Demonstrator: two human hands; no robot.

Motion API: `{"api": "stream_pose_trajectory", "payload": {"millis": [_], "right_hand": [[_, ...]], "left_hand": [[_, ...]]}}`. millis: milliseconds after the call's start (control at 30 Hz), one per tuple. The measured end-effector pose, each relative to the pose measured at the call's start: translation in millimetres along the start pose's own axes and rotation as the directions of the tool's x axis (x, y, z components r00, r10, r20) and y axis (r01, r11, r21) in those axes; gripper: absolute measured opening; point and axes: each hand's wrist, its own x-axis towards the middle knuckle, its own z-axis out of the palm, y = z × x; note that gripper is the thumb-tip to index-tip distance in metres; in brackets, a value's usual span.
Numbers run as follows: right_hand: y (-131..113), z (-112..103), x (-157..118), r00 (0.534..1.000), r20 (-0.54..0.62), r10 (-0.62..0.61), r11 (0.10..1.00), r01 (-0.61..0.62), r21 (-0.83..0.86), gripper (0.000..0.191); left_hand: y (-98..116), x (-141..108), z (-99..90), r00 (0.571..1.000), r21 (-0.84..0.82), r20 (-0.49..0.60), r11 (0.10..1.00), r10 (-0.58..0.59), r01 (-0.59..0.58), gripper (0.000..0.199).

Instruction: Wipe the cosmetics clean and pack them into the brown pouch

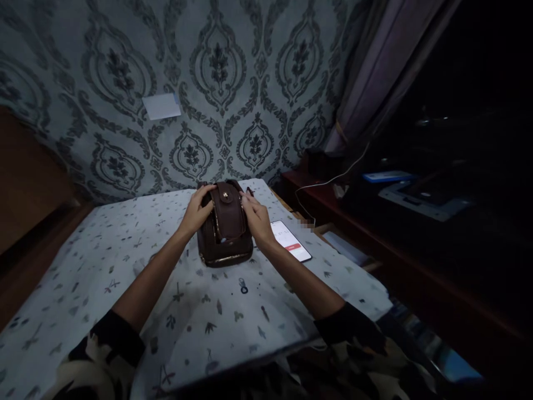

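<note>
A small dark brown leather bag (230, 222) stands upright on the patterned cloth, its flap with a gold-coloured clasp (226, 195) at the top front. Gold zips run along the front pocket and across the lower edge. My left hand (197, 210) grips the bag's upper left side, fingers over the top and thumb near the pocket zip. On the opposite side, my right hand (256, 218) is closed at the upper right edge by the pocket's zip. Some of its fingertips are hard to make out. Just right of my right wrist lies a phone (297, 251) with a lit screen.
A white cloth with small plant prints (216, 311) covers the table. Behind it rises a patterned wall with a white card (162, 106). A white cable (328, 182) crosses the dark red ledge (291, 186) at right, near a purple curtain (366, 72). Brown wood (33, 183) borders the left.
</note>
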Motion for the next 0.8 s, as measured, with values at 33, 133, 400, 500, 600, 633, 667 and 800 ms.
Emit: {"api": "stream_pose_trajectory", "payload": {"millis": [33,133,400,500,600,633,667,800], "right_hand": [[-3.6,0.9,-3.1,1.000,-0.003,0.018,0.999,-0.018,0.030,0.043],[-13.0,3.2,-8.3,0.997,-0.010,0.075,0.987,-0.073,0.144,0.039],[-16.8,3.5,-13.9,0.994,-0.025,0.103,0.987,-0.100,0.126,0.040],[-10.9,1.9,-19.4,0.999,-0.042,0.032,0.999,-0.032,0.009,0.042],[-5.1,1.8,-24.2,0.997,-0.062,-0.034,0.998,0.030,-0.063,0.038],[-3.7,2.2,-25.6,0.996,-0.070,-0.055,0.995,0.048,-0.086,0.034],[-2.4,2.9,-26.8,0.994,-0.076,-0.074,0.992,0.065,-0.109,0.030],[1.9,6.8,-32.0,0.987,-0.093,-0.130,0.980,0.113,-0.165,0.019]], "left_hand": [[1.3,-0.7,0.7,1.000,-0.007,0.000,1.000,-0.004,0.004,0.038],[5.0,-0.9,2.6,1.000,-0.022,0.007,1.000,-0.002,0.002,0.035],[3.8,-6.2,4.1,1.000,0.050,-0.017,0.999,0.005,-0.004,0.035],[1.7,-10.8,3.6,1.000,0.092,-0.020,0.996,0.014,-0.012,0.037],[1.8,-15.1,3.0,0.999,0.084,-0.018,0.996,0.030,-0.029,0.040],[2.5,-16.8,2.8,0.999,0.069,-0.022,0.997,0.035,-0.033,0.041],[3.7,-18.8,2.7,0.999,0.049,-0.028,0.998,0.034,-0.033,0.041],[11.5,-31.0,4.7,0.995,-0.057,-0.098,0.998,-0.005,-0.001,0.041]]}}
